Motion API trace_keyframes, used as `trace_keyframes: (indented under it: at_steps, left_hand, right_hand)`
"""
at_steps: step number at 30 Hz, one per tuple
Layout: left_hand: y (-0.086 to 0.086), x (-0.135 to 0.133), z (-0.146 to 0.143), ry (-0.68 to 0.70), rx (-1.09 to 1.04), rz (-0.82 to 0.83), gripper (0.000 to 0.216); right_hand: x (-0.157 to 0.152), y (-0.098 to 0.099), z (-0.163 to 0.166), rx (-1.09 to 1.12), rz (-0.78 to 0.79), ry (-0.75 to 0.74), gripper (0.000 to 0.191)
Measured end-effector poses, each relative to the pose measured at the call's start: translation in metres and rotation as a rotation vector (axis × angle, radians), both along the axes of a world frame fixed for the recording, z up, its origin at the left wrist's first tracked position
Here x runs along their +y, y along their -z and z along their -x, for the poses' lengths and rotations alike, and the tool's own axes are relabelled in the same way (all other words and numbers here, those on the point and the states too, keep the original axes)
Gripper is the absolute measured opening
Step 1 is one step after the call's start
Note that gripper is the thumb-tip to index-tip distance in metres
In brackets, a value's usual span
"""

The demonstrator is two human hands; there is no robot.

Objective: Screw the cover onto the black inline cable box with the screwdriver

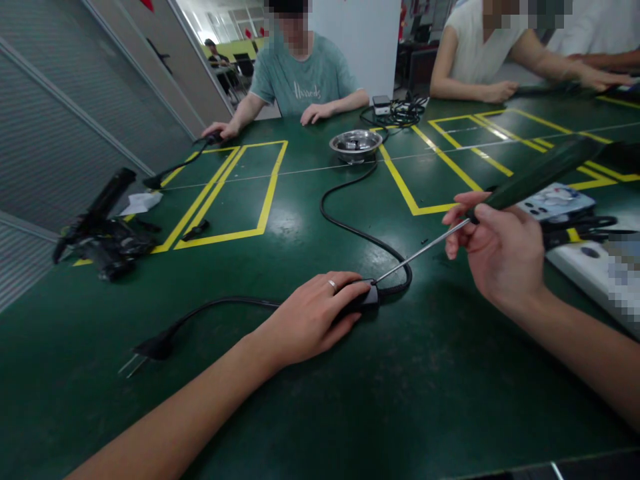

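My left hand [317,313] is closed over a small black box [370,300] in a power cord, pressing it to the table. From one end of the box the cord [220,302] runs to a two-pin plug [155,347] at the left. My right hand [510,253] grips a screwdriver [543,173] with a thick dark body and a long thin metal shaft. The shaft slants down to the left, and its tip meets the box's top near my left fingertips. Whether the tip sits in a screw I cannot tell.
A metal bowl [355,143] holds small dark parts. Black parts [110,233] lie at the left, coiled cables [405,110] at the back. A phone [560,200] and white case [590,273] are at my right. A person opposite [305,87] holds a black part; others sit at the far right.
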State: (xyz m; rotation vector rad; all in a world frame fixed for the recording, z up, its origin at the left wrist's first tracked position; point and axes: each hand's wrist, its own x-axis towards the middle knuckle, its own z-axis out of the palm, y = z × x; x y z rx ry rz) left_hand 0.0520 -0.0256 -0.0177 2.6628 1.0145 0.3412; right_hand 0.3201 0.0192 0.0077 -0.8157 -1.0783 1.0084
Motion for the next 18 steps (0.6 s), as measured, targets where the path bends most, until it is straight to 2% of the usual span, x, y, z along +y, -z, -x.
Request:
trace_keyframes:
  at_steps: [3,7,13,18]
  left_hand:
    - [0.0007,0.0001,0.0001,0.0,-0.01,0.001,0.042]
    - [0.0011,0.0006,0.0007,-0.004,0.0,0.007,0.043]
    - [0.0002,0.0004,0.0002,-0.009,0.011,0.007,0.043]
    - [-0.0013,-0.0005,-0.0006,-0.009,0.003,0.002,0.043]
  right_hand:
    - [0.0003,-0.0015,0.0024,-0.07,-0.009,0.056,0.008]
    - [0.0019,-0.0007,0.0043,-0.128,-0.024,0.114,0.022]
    - [-0.0023,-0.001,0.0051,-0.017,0.003,-0.006,0.009]
    - [-0.0023,-0.0019,0.0013,0.067,0.05,-0.105,0.022]
